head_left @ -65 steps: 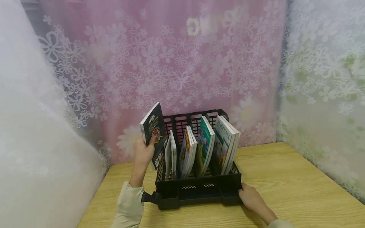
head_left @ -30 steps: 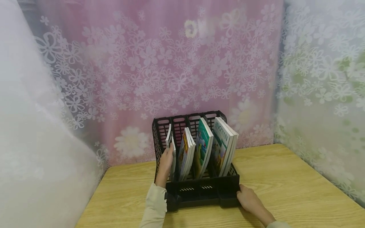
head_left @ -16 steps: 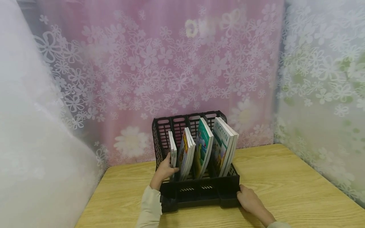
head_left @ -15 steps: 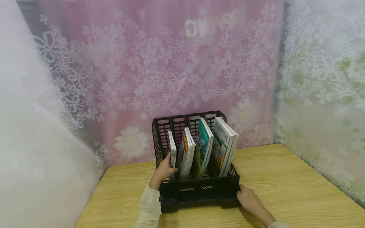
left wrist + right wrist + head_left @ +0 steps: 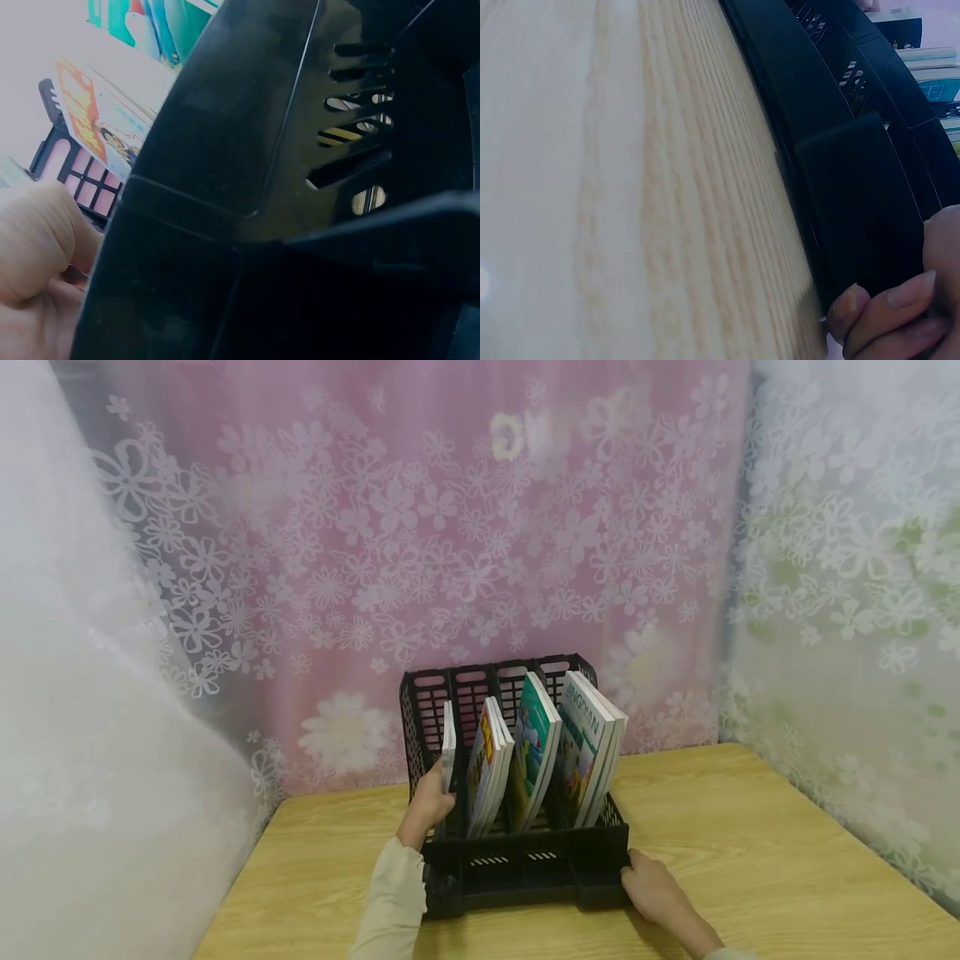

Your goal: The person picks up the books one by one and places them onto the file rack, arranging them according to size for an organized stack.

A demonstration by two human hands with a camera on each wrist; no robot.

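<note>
A black desktop book rack (image 5: pixel 525 843) with slotted dividers stands on the table. In its leftmost compartment are thin books (image 5: pixel 448 731), upright with their white page edges showing. My left hand (image 5: pixel 429 797) pinches these books low down, thumb on their right side; its other fingers are mostly hidden. In the left wrist view, the rack's front wall (image 5: pixel 202 112) covers much of that hand (image 5: pixel 37 255). At the rack's front right corner, my right hand (image 5: pixel 654 887) grips the edge, its fingers (image 5: pixel 911 291) curled around it in the right wrist view.
The other compartments hold a colourful set of books (image 5: pixel 491 768), a green-covered book (image 5: pixel 536 747) and a thicker white-edged group (image 5: pixel 596 747), all leaning slightly. Wood-grain table (image 5: pixel 750 843) surrounds the rack. A pink flowered curtain (image 5: pixel 480 527) hangs close behind.
The dark-covered book that my left hand held up left of the rack went down into the leftmost compartment. Lately the books there have shifted slightly left. My right hand keeps its place.
</note>
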